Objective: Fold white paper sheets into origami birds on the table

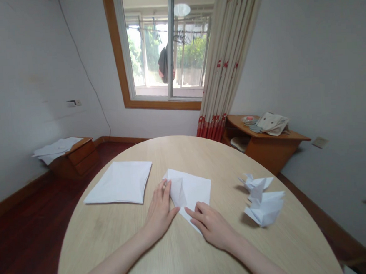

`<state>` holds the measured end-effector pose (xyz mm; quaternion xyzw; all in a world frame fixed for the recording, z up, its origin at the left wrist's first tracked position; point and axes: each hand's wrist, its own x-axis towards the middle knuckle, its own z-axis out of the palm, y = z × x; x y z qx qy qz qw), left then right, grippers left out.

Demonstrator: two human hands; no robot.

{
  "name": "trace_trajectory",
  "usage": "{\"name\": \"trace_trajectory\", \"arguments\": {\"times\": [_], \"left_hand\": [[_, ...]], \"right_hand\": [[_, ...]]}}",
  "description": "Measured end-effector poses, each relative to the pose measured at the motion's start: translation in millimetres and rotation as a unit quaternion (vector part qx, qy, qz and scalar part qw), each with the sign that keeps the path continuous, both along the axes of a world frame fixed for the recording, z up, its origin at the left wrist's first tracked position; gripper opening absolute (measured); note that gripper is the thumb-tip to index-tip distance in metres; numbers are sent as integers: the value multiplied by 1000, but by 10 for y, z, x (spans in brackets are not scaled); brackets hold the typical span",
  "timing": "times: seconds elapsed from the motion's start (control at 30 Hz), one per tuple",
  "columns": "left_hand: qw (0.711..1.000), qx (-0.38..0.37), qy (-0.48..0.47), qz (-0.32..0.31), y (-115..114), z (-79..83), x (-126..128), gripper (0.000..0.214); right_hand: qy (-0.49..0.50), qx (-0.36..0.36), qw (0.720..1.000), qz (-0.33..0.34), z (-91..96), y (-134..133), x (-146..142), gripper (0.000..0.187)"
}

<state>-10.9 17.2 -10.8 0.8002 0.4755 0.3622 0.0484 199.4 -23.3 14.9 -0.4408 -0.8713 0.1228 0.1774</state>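
Observation:
A white sheet of paper (195,186) lies on the round table in front of me, with a flap (177,191) folded over at its left side. My left hand (159,209) rests along the folded left edge, fingertips on the flap and thumb stretched out apart toward the lower edge. At the lower edge, my right hand (211,224) has its index finger and thumb on the paper near the fold's lower end, with the other fingers curled in. Some of the paper is hidden under both hands.
A stack of white paper (120,183) lies on the table's left. Folded paper figures (264,206) stand at the right. The round wooden table (185,262) has a curved edge. Beyond it are a low cabinet (86,158), a corner desk (265,148) and a curtain (218,67).

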Motion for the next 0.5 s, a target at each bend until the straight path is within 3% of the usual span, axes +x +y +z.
{"name": "trace_trajectory", "arguments": {"times": [0.23, 0.5], "left_hand": [[999, -6, -17, 33, 44, 11, -17, 84], [999, -17, -30, 32, 66, -16, -24, 85]], "right_hand": [[-63, 28, 997, 38, 61, -32, -73, 36], [-110, 20, 994, 14, 129, -71, -153, 41]]}}
